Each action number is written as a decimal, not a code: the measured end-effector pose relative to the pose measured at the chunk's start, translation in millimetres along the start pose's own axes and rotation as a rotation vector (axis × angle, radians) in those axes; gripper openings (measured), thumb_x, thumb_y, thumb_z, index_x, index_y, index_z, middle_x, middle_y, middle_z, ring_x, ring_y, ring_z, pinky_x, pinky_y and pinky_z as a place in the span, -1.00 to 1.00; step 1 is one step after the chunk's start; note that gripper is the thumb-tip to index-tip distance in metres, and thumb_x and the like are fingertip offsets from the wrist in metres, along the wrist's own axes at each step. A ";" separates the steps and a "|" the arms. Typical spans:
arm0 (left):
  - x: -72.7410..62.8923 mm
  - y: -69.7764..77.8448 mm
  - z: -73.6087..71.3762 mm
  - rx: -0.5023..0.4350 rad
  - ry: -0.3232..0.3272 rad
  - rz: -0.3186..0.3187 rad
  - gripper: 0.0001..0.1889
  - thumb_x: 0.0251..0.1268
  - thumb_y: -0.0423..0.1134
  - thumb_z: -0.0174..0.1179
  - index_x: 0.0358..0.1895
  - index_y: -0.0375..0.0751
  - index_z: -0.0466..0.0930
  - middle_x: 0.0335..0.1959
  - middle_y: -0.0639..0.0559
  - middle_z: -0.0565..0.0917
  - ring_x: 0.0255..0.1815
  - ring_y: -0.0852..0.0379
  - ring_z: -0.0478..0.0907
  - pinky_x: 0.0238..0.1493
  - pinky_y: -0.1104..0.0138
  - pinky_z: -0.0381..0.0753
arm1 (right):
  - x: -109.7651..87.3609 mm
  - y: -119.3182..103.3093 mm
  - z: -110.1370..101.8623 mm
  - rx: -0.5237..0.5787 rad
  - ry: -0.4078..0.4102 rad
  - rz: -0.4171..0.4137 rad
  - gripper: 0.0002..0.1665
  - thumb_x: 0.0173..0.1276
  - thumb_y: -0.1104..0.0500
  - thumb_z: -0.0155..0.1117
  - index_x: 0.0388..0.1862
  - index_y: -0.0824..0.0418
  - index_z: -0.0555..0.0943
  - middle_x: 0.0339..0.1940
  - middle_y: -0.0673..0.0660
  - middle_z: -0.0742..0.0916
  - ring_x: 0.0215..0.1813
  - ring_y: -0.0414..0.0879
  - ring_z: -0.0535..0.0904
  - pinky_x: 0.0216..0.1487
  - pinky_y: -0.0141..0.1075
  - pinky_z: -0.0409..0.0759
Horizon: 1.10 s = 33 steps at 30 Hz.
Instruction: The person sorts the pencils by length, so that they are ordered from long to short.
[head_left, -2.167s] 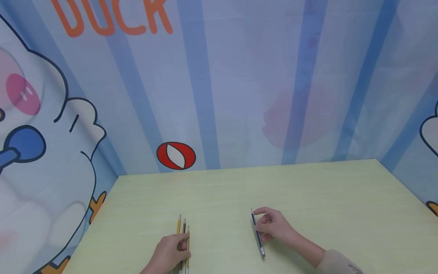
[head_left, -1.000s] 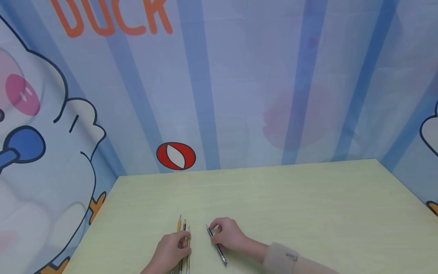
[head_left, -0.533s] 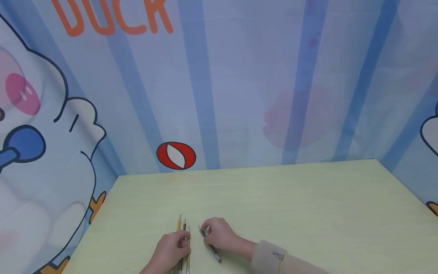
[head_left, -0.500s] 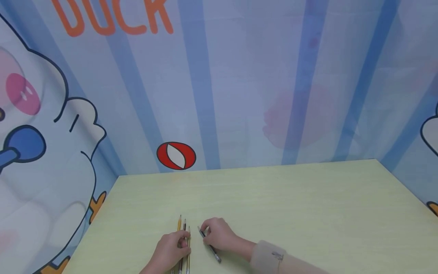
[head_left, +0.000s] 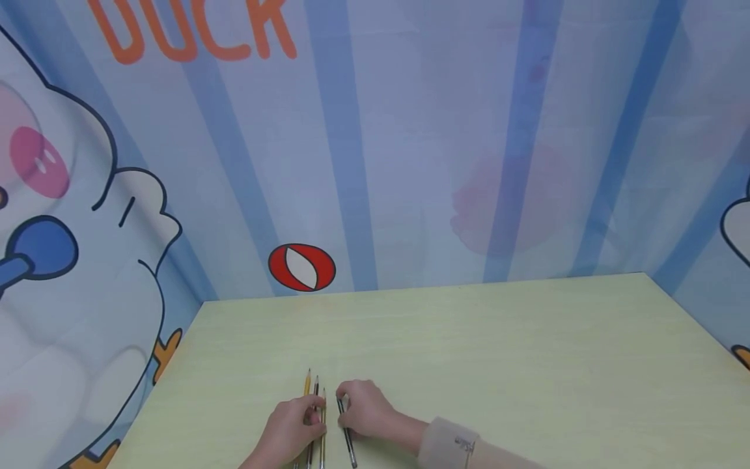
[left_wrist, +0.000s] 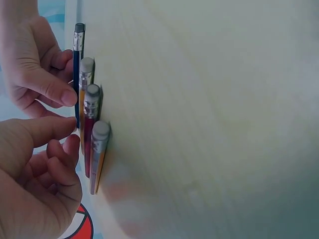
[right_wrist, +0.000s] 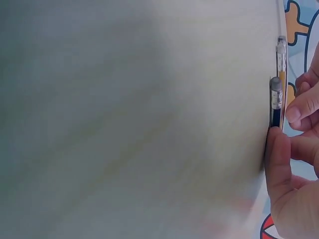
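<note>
My right hand pinches a dark blue pencil with a silver ferrule, its eraser end toward me, flat at the table. Just left of it, three pencils lie side by side, points facing away: a yellow pencil, a dark red pencil in the middle and another yellow pencil nearest the blue one. My left hand reaches over the row, thumb and a fingertip against the nearest yellow pencil. Its fingers hide the middle of the row. A narrow gap separates the blue pencil from the row in the head view.
The pale yellow-green table extends behind and to the right of both hands. A blue striped backdrop with printed cartoon figures stands along its far edge and sides.
My right hand has carried the dark blue pencil leftward from the table's middle to beside the row and turned it nearly parallel to the others. The left hand has stayed in place.
</note>
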State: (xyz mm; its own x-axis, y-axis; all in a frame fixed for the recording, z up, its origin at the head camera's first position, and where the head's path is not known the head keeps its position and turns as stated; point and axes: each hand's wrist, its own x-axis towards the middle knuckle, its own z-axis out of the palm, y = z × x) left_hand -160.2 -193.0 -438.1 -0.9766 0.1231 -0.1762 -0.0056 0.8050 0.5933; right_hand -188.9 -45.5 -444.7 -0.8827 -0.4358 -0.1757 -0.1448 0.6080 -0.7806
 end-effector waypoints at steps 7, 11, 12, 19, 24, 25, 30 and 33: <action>-1.0 -2.4 -0.4 0.021 0.023 0.050 -0.71 -0.05 -0.35 0.24 -0.17 -0.29 0.55 -0.61 0.17 0.49 -0.60 0.27 0.32 -0.52 0.46 0.26 | -1.8 -1.8 7.1 0.051 0.055 -0.028 -0.64 -0.06 0.43 0.29 -0.19 0.37 0.52 -0.87 0.02 0.54 -0.87 -0.29 0.38 -0.75 -0.47 0.41; -1.6 -2.3 -0.5 0.034 0.030 0.067 -0.72 -0.06 -0.34 0.24 -0.19 -0.29 0.55 -0.62 0.18 0.48 -0.60 0.27 0.31 -0.51 0.46 0.25 | -0.4 -2.5 10.2 0.099 0.062 0.004 -0.59 -0.07 0.44 0.28 -0.15 0.38 0.51 -0.84 0.05 0.57 -0.84 -0.22 0.46 -0.74 -0.44 0.45; -1.4 -2.3 -0.7 0.038 0.028 0.064 -0.72 -0.06 -0.34 0.25 -0.19 -0.29 0.55 -0.62 0.18 0.48 -0.60 0.27 0.31 -0.51 0.46 0.25 | 0.0 -2.4 10.9 0.108 0.062 0.012 -0.58 -0.07 0.44 0.28 -0.14 0.38 0.50 -0.83 0.06 0.58 -0.83 -0.20 0.48 -0.73 -0.44 0.45; 1.0 -3.0 -1.6 0.036 -0.007 0.016 -0.68 -0.05 -0.35 0.25 -0.14 -0.30 0.54 -0.61 0.16 0.50 -0.58 0.25 0.35 -0.47 0.43 0.30 | -0.7 -6.3 14.0 0.131 0.060 0.059 -0.60 -0.06 0.44 0.30 -0.16 0.33 0.51 -0.81 0.06 0.57 -0.80 -0.17 0.51 -0.72 -0.44 0.46; 0.0 -3.7 -2.1 0.036 -0.002 0.033 -0.68 -0.06 -0.35 0.25 -0.15 -0.31 0.54 -0.60 0.16 0.50 -0.57 0.26 0.34 -0.48 0.45 0.29 | -1.9 -8.7 16.0 0.123 0.059 0.076 -0.61 -0.07 0.43 0.30 -0.17 0.31 0.52 -0.82 0.05 0.57 -0.81 -0.20 0.49 -0.71 -0.45 0.46; -0.4 -3.7 -2.2 0.039 0.001 0.038 -0.69 -0.06 -0.35 0.25 -0.15 -0.31 0.54 -0.60 0.16 0.50 -0.57 0.26 0.34 -0.48 0.45 0.29 | -2.1 -9.0 16.1 0.121 0.059 0.078 -0.61 -0.07 0.43 0.31 -0.17 0.31 0.52 -0.82 0.05 0.56 -0.82 -0.21 0.49 -0.71 -0.45 0.46; -1.0 -3.1 -2.8 0.035 0.005 0.038 -0.68 -0.06 -0.35 0.25 -0.14 -0.30 0.54 -0.60 0.16 0.50 -0.57 0.26 0.35 -0.50 0.45 0.30 | -2.5 -6.7 13.0 0.175 0.055 0.073 -0.60 -0.05 0.43 0.29 -0.15 0.32 0.51 -0.83 0.06 0.57 -0.85 -0.24 0.43 -0.73 -0.42 0.44; -0.7 -2.3 -3.3 0.012 0.000 0.004 -0.67 -0.05 -0.36 0.24 -0.11 -0.29 0.54 -0.60 0.15 0.50 -0.58 0.25 0.37 -0.51 0.44 0.34 | -4.2 -3.2 5.2 0.240 0.046 0.050 -0.61 -0.04 0.44 0.26 -0.15 0.35 0.50 -0.82 0.10 0.58 -0.84 -0.22 0.42 -0.71 -0.39 0.46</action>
State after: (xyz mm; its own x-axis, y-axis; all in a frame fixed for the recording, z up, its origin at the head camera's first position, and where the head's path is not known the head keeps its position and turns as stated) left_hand -160.2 -196.9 -436.8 -0.9767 0.1264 -0.1736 0.0010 0.8111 0.5849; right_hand -182.4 -49.0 -444.5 -0.9063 -0.3750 -0.1947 0.0052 0.4510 -0.8925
